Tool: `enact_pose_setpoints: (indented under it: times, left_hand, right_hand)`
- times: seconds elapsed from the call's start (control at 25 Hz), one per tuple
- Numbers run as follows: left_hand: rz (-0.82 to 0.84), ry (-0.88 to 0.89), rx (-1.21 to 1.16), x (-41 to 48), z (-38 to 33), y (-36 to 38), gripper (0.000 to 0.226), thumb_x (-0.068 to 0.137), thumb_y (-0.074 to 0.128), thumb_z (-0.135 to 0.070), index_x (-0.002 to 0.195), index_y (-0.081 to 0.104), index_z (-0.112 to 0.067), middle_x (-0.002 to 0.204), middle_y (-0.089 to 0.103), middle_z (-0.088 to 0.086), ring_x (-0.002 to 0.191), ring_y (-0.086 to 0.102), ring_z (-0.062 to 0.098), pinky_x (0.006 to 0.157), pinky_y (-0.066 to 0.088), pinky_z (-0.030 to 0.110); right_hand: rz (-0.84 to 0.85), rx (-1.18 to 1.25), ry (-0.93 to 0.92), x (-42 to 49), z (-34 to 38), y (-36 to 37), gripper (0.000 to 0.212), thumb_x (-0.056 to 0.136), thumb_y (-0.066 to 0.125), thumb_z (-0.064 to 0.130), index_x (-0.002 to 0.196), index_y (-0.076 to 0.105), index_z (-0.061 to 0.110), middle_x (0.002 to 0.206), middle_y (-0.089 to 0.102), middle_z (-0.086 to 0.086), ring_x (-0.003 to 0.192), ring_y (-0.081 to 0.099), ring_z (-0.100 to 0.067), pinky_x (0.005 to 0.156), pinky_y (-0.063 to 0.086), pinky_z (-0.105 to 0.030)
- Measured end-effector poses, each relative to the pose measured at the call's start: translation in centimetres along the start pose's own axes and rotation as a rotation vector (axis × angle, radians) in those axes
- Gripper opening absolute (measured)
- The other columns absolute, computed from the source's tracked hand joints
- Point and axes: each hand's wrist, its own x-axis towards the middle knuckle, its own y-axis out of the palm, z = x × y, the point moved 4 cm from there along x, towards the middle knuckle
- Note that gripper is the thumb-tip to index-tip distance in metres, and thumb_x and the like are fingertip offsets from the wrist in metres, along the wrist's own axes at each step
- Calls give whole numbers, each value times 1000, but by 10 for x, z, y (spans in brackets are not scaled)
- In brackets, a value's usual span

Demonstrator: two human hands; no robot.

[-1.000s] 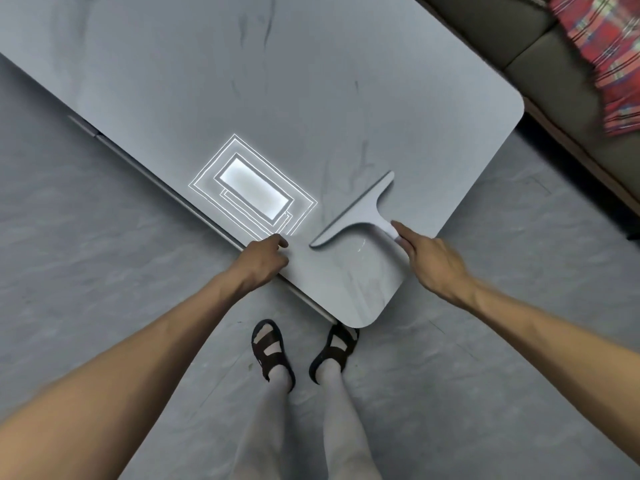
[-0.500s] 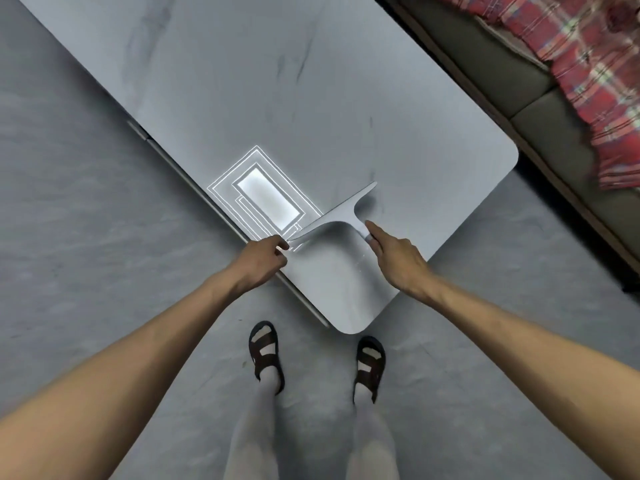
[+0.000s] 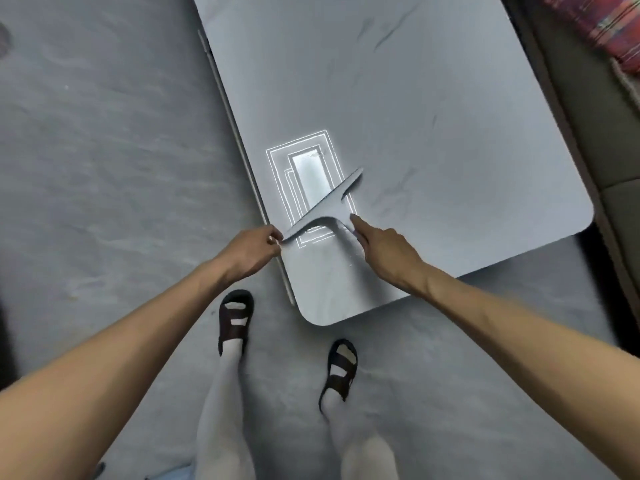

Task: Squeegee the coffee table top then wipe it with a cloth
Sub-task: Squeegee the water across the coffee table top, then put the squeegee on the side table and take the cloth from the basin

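Note:
A grey squeegee [image 3: 325, 206] lies with its blade on the grey marbled coffee table top [image 3: 433, 116], near the table's left edge and near corner. My right hand [image 3: 384, 251] grips its short handle, index finger stretched along it. My left hand [image 3: 251, 249] rests on the table's left edge with its fingers curled, and the fingertips touch the blade's lower tip. A bright reflection of a ceiling light [image 3: 308, 178] shows on the top just behind the blade. No cloth is in view.
A dark sofa [image 3: 599, 126] with a red plaid blanket [image 3: 602, 26] runs along the table's right side, close to it. Grey floor [image 3: 104, 150] spreads left of the table. My feet in dark sandals [image 3: 235, 320] stand at the near corner.
The squeegee has slid left across the table top toward the left edge, until its blade tip meets my left hand. My view has swung round, and my feet have shifted.

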Motion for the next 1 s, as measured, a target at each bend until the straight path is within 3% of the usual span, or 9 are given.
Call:
enact_pose_setpoints:
  times: [0.24,0.36,0.48,0.6,0.68,0.84,1.0]
  left_hand:
    - [22,-52,-175,-40,-14,56,34,90,52,-20,123,57,-22,110,63,2,94,64,22,75,49,29]
    - [8,-50,-281,-65,-15,65,32,87,52,-22,119,59,-25,104,65,-2,91,66,22,73,49,27]
    - [-31,-54,-388,-94,1,67,27,83,56,-21,109,62,-27,98,67,-2,93,67,25,77,52,32]
    - [-74,-68,-494,-137,40,67,18,78,60,-21,90,62,-34,92,70,0,85,68,23,80,54,38]
    - [-96,-88,-554,-176,74,68,16,78,61,-24,89,61,-36,90,69,1,78,68,18,79,54,38]
    - [-146,-139,-641,-281,145,72,34,63,65,-53,89,64,-32,88,71,-1,77,69,15,73,52,34]
    - [-266,-135,-586,-410,210,86,28,73,75,-41,95,66,-26,84,71,-4,74,64,10,73,51,29]
  right_hand:
    - [24,-79,55,-74,-51,-19,45,104,20,45,146,33,34,82,66,-10,74,57,-35,69,47,-40]
    - [-75,16,55,-98,-30,-30,37,103,22,48,118,46,25,69,58,-4,68,53,-33,66,46,-41]
    - [-5,422,215,-111,9,-7,38,102,31,42,100,56,13,76,63,-3,66,56,-21,62,45,-34]
    - [298,972,400,-124,72,48,24,102,43,19,95,63,8,87,68,-3,79,58,-14,69,42,-24]
    - [422,1197,453,-138,121,85,18,100,45,8,92,61,7,89,67,-6,78,58,-15,64,42,-22]
    - [488,1113,314,-195,219,148,16,94,52,-4,88,52,11,71,68,-3,53,59,-6,55,49,-20]
    - [505,1050,130,-292,305,198,26,89,55,-9,102,44,10,76,57,-9,47,58,-7,64,53,-27]
